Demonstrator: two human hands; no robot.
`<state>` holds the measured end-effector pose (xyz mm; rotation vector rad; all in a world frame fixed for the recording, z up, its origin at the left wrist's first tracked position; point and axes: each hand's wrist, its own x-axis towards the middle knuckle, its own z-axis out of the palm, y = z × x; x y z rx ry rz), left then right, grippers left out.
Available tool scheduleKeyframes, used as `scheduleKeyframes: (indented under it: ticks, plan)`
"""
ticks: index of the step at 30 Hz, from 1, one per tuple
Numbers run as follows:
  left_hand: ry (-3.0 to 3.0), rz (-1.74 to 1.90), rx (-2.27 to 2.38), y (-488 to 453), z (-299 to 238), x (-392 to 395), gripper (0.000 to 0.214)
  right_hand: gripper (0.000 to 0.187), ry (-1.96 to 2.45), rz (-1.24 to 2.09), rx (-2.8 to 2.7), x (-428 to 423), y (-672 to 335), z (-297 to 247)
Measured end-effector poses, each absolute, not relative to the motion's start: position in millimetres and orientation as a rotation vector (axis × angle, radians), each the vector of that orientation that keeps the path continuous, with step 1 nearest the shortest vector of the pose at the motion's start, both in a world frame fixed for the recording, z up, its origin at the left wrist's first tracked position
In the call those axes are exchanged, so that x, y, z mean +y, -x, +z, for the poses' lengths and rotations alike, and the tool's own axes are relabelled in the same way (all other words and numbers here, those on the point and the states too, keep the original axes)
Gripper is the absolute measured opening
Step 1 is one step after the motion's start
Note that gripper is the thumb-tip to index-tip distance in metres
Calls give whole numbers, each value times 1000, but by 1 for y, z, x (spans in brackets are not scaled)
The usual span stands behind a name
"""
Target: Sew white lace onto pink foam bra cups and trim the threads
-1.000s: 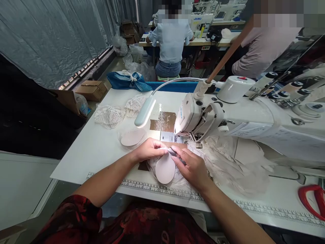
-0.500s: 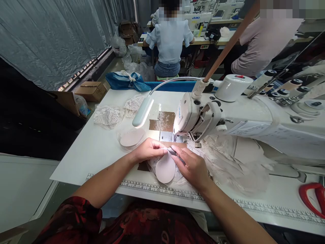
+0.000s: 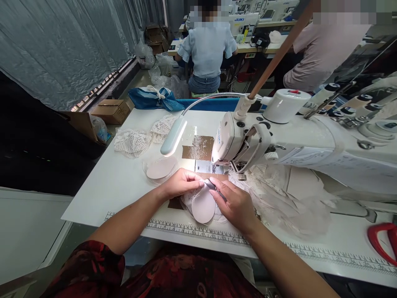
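Observation:
My left hand (image 3: 184,182) pinches the upper edge of a white lace piece (image 3: 187,203) between thumb and fingers. A smooth, pale oval pad (image 3: 204,207) hangs at that edge, over the lace. In my right hand (image 3: 236,203) are small dark thread snips (image 3: 211,184), their tip touching or very near the pinched edge by my left fingertips; the fingers hide most of them. Both hands are just in front of the sewing machine's needle area (image 3: 214,167). Left of them lies another oval pad (image 3: 161,167) on sheer fabric.
The white sewing machine (image 3: 288,136) fills the right side, with a lamp (image 3: 173,136) reaching over the table. White lace and fabric (image 3: 279,198) are heaped under its arm. Lace pieces (image 3: 132,142) lie back left. Red-handled scissors (image 3: 380,240) sit far right. Two people work ahead.
The oval pad has shifted slightly to the right, and the dark snips have turned a little at the pinched edge. Both hands stay nearly in place.

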<state>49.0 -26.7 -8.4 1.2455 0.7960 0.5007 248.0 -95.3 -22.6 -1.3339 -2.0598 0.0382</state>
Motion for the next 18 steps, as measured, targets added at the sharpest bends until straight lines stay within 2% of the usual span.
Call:
scheduleKeyframes:
  ticks: [18]
  plan:
    - [-1287,489,765,-47,-14,-26,29,27,1315,-25,-2055,-95,-248,-23]
